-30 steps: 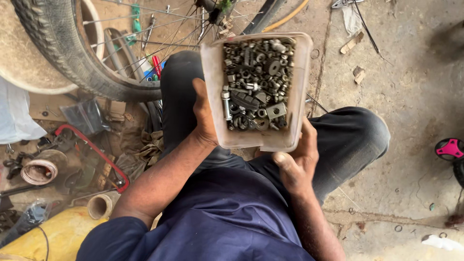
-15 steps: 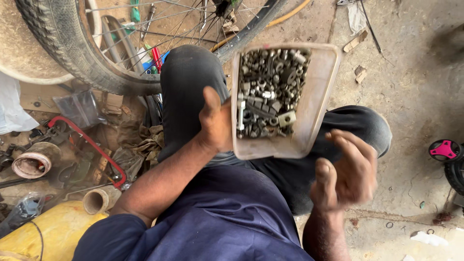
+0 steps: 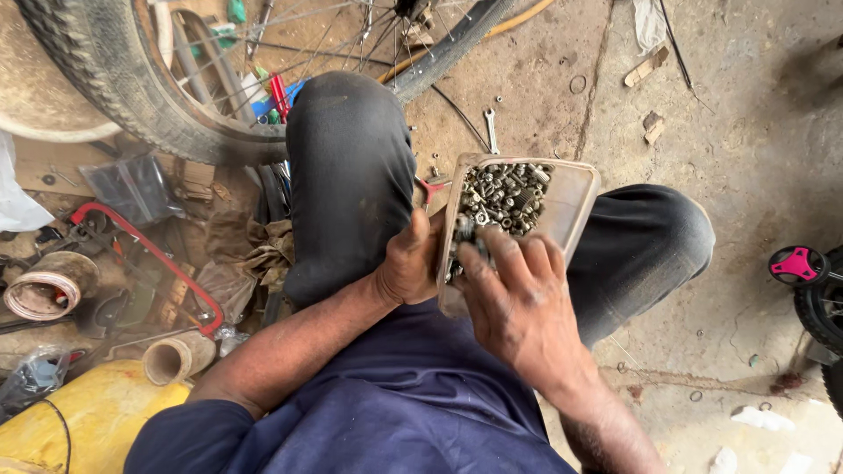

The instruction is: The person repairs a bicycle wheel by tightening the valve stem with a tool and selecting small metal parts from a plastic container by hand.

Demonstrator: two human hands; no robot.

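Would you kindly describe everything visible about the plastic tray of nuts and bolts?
The plastic tray is shallow, rectangular and translucent beige, looking scuffed and dirty. It is tilted over the person's lap, with grey metal nuts and bolts piled inside. The left hand grips its left edge; the right hand reaches into it, fingers on the hardware.

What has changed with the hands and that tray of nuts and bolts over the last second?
The right hand let go of the tray's near edge, lifted clear, and now reaches into the nuts and bolts with its fingers. The plastic tray has come lower, between the knees. The left hand still grips the tray's left side, and the bicycle wheel lies where it was.
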